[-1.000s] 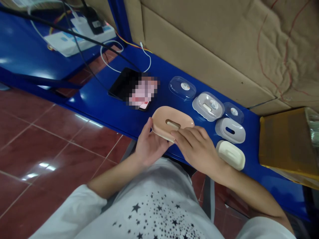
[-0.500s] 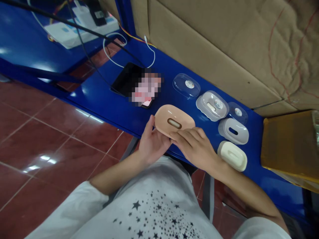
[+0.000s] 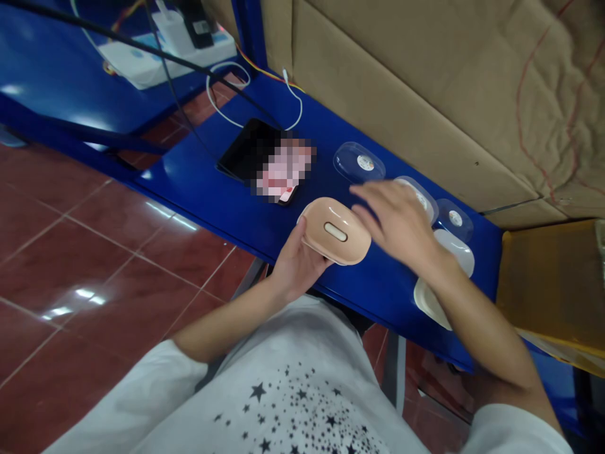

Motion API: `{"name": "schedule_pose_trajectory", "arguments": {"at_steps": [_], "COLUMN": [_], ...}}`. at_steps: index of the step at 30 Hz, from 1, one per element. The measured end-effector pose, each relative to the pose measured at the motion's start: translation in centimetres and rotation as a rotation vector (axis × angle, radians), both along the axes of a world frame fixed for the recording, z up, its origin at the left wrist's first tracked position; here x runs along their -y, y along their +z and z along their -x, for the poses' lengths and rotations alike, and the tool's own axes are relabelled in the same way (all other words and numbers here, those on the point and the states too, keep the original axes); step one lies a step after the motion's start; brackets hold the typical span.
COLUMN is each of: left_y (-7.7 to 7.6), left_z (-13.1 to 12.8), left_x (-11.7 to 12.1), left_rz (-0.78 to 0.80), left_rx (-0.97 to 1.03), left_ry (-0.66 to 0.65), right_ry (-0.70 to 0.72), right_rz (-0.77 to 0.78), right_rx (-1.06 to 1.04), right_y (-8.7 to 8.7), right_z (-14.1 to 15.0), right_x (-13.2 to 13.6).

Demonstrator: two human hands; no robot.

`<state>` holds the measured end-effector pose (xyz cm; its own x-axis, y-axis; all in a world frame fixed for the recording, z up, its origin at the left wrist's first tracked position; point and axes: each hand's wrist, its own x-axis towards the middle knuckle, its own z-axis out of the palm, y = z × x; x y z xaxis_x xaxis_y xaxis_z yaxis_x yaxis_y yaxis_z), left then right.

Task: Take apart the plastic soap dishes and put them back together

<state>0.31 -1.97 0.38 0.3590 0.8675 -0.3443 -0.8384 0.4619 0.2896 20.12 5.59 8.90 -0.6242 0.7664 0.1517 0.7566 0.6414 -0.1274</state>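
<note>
The person's left hand [image 3: 299,268] holds a peach oval soap dish [image 3: 357,243] above the front part of the blue bench [image 3: 212,208], its grip closed around the near left side, with the thumb on the rim and the other fingers underneath. The dish faces up, showing a cream oblong piece [image 3: 335,231] in its central slot and a pale edge beneath the peach rim.

The right hand [image 3: 401,217], blurred, hovers just beside the dish's right end. Its grip is loosely open, fingers stretched out, and nothing can be seen in it.

Beyond that hand lies a clear lid [image 3: 348,165]. The hand and forearm partly cover a lidded dish [image 3: 428,200], a white dish [image 3: 460,251] and a cream dish [image 3: 429,302]; a second clear lid [image 3: 454,221] lies between the lidded and white dishes. A black device [image 3: 246,148], partly pixelated, rests to the left near a white cable [image 3: 300,112]. A taped cardboard box [image 3: 548,284] stands at the right.
</note>
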Motion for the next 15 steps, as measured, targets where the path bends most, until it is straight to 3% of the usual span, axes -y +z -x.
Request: {"name": "schedule_pose_trajectory", "arguments": {"at_steps": [5,8,11,15], "left_y": [-0.2,-0.1,-0.1,-0.1], "left_z": [0.0,0.0,-0.1,-0.4], "left_x": [0.0,0.1,0.1,0.0], "left_rz": [-0.001,0.008,0.008,-0.003], "left_rx": [-0.019,-0.027,-0.05,-0.054], "left_ry": [-0.019,0.009,0.019,0.028], "right_ry": [-0.148,-0.112,-0.053,0.087], "right_rz": [0.179,0.238,0.224,0.267], "right_rx": [0.099,0.091,0.03,-0.184], "right_y": [-2.6,-3.9,-3.1,-0.6], "right_z": [-1.7,-2.0,-1.8,-1.1], "right_x": [-11.1,-13.7,-11.9,-5.4]}}
